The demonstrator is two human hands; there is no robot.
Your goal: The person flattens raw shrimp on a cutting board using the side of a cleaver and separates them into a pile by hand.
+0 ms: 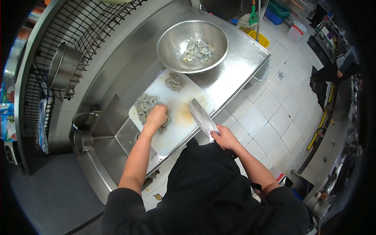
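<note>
A steel pot (64, 68) rests over there by the edge of the wire rack (94, 29); a yellow bucket (264, 40) and mop (253, 17) show just past the far corner of the steel counter (246, 51).

A loosely creased black apron (203, 170) covers the person's front. To its left is a black short sleeve (124, 205), to its right a matching sleeve (285, 207). Left hand (156, 116) and right hand (225, 138) are bare. A small dark strap (256, 187) juts out right of the apron.

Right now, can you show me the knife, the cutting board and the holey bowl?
Knife (203, 119): head view, middle of its blade.
Cutting board (172, 138): head view, bare white surface.
Holey bowl (171, 46): head view, inner wall.
</note>
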